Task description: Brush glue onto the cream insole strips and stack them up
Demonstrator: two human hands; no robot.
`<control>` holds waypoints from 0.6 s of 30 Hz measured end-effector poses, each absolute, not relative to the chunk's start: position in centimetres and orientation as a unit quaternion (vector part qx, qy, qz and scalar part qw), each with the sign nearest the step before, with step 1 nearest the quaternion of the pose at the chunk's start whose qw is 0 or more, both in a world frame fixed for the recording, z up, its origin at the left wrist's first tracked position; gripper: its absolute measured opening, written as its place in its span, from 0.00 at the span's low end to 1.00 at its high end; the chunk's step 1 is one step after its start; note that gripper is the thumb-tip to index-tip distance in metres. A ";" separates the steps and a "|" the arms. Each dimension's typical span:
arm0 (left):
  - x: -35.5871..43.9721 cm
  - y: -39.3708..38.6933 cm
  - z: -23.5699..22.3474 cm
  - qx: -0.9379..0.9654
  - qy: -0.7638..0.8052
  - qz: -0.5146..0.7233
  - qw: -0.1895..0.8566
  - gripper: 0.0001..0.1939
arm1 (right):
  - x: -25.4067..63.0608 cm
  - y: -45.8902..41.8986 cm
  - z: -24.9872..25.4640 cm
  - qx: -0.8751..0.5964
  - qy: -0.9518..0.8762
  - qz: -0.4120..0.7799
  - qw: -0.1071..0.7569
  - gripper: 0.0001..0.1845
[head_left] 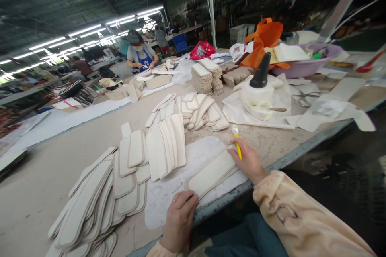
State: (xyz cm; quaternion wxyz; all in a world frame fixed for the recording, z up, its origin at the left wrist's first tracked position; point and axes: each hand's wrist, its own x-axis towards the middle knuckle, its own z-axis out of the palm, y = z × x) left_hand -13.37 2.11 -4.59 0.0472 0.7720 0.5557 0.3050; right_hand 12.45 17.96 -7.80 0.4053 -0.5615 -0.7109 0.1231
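My right hand [249, 161] is closed around a small yellow-handled brush [238, 146] with white paste on its tip. Its thumb and fingers also rest at the far end of a long off-white panel with rounded corners [211, 172]. My left hand [180, 213] is closed, its fingertips pinching the near end of that panel. At least one more panel lies beneath it, on a white sheet [158, 204] at the table edge. Just left of the sheet's middle, a fanned stack of similar panels [165, 146] overlaps it.
Overlapping panels [90, 204] spread over the table's left. Ahead stand a white tub with a black cone [257, 94] and stacked pieces [202, 78]. Scissors [304, 98], a purple basin [298, 68] and an orange bag [265, 42] lie right. A co-worker [141, 54] stands across the table.
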 end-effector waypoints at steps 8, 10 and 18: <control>-13.8 2.1 -5.1 0.775 0.560 0.292 0.037 0.11 | 12.5 18.1 -8.0 -0.564 -0.717 0.118 0.393 0.13; -14.5 2.3 -5.9 0.797 0.528 0.293 0.010 0.11 | 12.6 18.2 -7.8 -0.550 -0.727 0.093 0.401 0.12; -16.4 3.6 -8.0 0.842 0.448 0.293 -0.060 0.10 | 10.0 13.6 -5.1 -0.384 -0.819 0.142 0.403 0.08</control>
